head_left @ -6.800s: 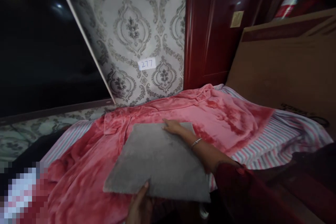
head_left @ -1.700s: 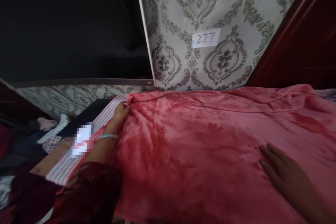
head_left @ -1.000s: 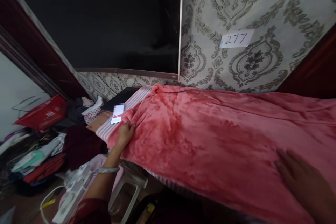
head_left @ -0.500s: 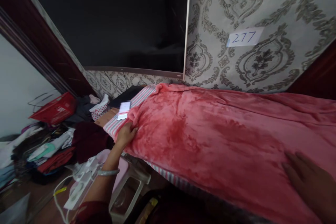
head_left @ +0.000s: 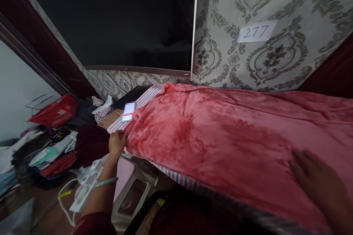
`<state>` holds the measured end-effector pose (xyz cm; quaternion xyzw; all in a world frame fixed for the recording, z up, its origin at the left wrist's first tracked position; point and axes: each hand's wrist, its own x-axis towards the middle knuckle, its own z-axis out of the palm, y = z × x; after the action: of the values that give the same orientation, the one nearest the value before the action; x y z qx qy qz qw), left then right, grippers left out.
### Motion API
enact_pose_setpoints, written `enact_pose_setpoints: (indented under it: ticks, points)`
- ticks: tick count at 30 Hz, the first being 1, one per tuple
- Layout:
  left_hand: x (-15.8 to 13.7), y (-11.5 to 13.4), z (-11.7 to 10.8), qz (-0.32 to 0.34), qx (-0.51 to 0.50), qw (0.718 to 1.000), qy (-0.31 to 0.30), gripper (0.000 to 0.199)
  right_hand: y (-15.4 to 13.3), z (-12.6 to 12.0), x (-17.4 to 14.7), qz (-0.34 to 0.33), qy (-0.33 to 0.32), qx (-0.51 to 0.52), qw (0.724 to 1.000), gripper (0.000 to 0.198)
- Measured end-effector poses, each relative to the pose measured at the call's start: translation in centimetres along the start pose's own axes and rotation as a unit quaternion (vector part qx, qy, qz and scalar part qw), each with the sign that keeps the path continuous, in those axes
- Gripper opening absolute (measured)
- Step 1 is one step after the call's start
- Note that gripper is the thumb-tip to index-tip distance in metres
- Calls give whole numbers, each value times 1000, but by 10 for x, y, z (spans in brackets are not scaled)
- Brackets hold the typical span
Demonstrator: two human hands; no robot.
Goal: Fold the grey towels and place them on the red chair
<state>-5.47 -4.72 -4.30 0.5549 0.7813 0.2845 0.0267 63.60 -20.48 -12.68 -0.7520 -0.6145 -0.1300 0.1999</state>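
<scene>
Left hand (head_left: 117, 143) at edge of blanket (head_left: 215, 139), right hand (head_left: 317, 180) inward

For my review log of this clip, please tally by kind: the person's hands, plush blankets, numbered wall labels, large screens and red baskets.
Hands: 2 (left hand, right hand)
Plush blanket: 1
Numbered label: 1
Large screen: 1
Red basket: 1
Total: 6

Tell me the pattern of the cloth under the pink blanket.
The cloth has pink, grey and white stripes; the head view shows it.
</scene>
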Motion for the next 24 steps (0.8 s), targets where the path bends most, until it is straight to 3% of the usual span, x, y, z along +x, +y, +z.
enact_pose_setpoints:
  ticks: [3,6,8,11,14,18,24]
  points:
    - [-2,-5,1,-80,-100,992,6,32,-15,-18,3,26,-19,36,999,70]
    - [-13,-8,5,-137,-200,970,1,44,-38,-37,-5,36,-14,93,995,62]
    - [-24,-7,7,-134,-255,957,31,47,-56,-46,-20,-2,-17,125,992,55]
    - [-39,-4,8,-79,-290,951,69,47,-82,-54,-47,-103,-49,154,981,50]
    - [-43,-1,6,-38,-269,962,4,51,-99,-59,-68,-152,-88,149,973,54]
    - [-32,5,1,-90,-256,960,-65,60,-105,-65,-78,-165,-109,138,970,63]
    - [-29,24,-16,-124,-237,958,-103,52,-115,-70,-72,-165,-48,138,976,34]
